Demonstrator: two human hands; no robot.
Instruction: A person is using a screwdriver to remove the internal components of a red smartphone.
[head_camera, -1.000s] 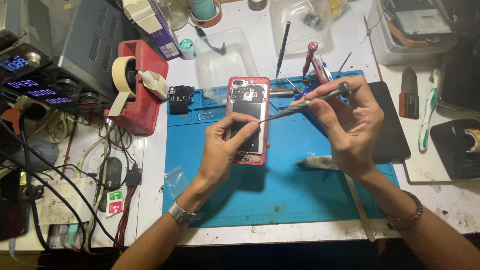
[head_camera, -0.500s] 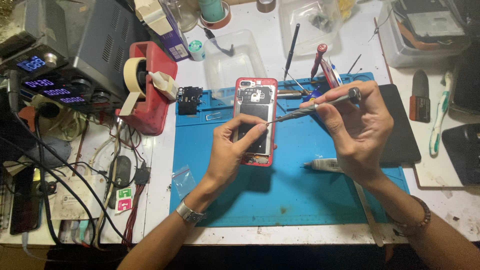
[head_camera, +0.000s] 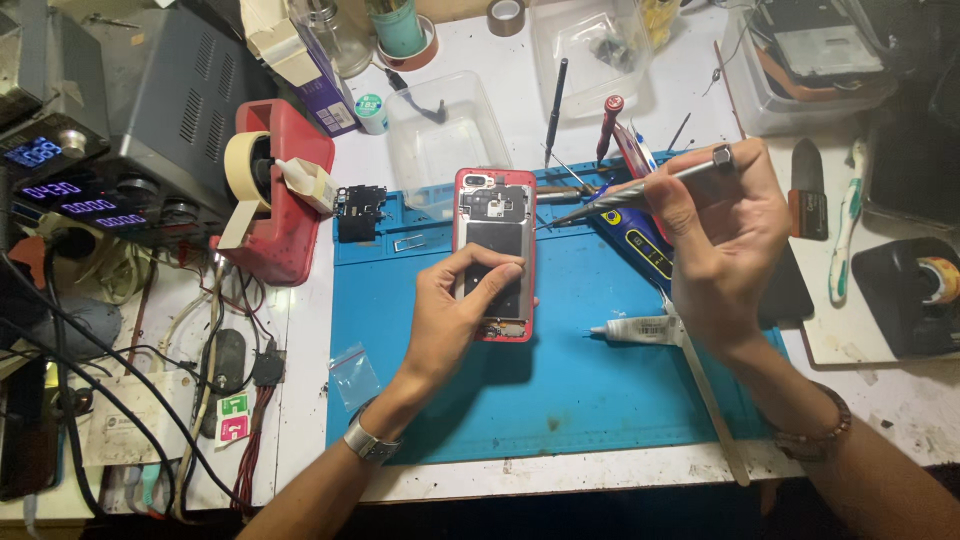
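While the red-framed smartphone with its back cover removed (head_camera: 494, 255) lies flat on the blue rubber work mat (head_camera: 560, 390), it is pinned by the left hand (head_camera: 455, 320), whose fingers are pressed flat on the phone's dark lower half with the thumb lying across the middle. A slim metal screwdriver with a knurled grip (head_camera: 640, 190) is pinched between the thumb and fingertips of the right hand (head_camera: 725, 245), which is raised to the right of the phone; the tool is tilted so that its tip is aimed down and left toward the phone's upper right edge, though contact cannot be confirmed. Just below the right hand, a small white glue tube (head_camera: 635, 328) is seen lying on the mat. To the upper left of the left hand, a small black component (head_camera: 355, 212) rests at the mat's corner, and farther left a red tape dispenser with a roll of masking tape (head_camera: 275, 190) stands on the white surface (head_camera: 300, 330).
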